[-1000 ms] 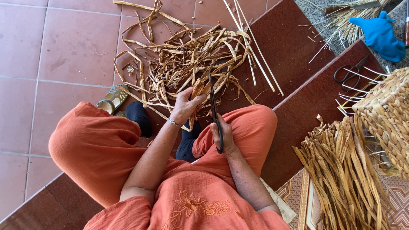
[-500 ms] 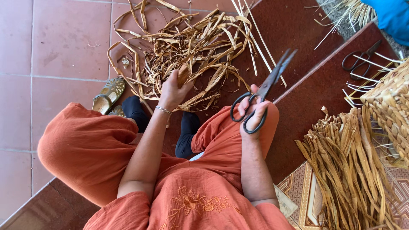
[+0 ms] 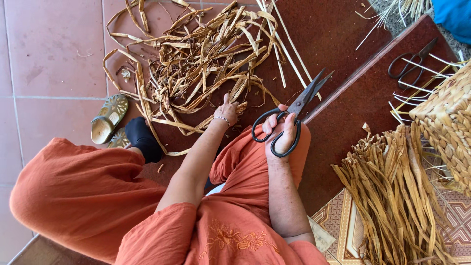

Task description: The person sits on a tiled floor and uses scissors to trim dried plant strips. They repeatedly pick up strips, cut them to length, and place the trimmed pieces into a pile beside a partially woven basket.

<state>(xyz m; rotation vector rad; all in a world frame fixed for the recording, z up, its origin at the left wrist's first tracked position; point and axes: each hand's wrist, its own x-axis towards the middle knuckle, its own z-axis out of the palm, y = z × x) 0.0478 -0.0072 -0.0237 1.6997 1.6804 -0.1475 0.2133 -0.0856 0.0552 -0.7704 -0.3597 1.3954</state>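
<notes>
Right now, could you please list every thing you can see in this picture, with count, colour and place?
large scissors: one, black, in the right hand, blades apart
dried leaf strips: loose tangled pile, tan, on the floor ahead
bundled strips: one stack, tan, lower right
woven basket: one, straw colour, right edge
second scissors: one, black, upper right on the step
sandals: two, olive, left of the pile
blue cloth: one, top right corner
left hand: on the strips
right hand: through the scissor handles

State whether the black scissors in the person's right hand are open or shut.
Nearly shut: the scissors in the right hand show blades lying together, parted only slightly at the tips.
</notes>
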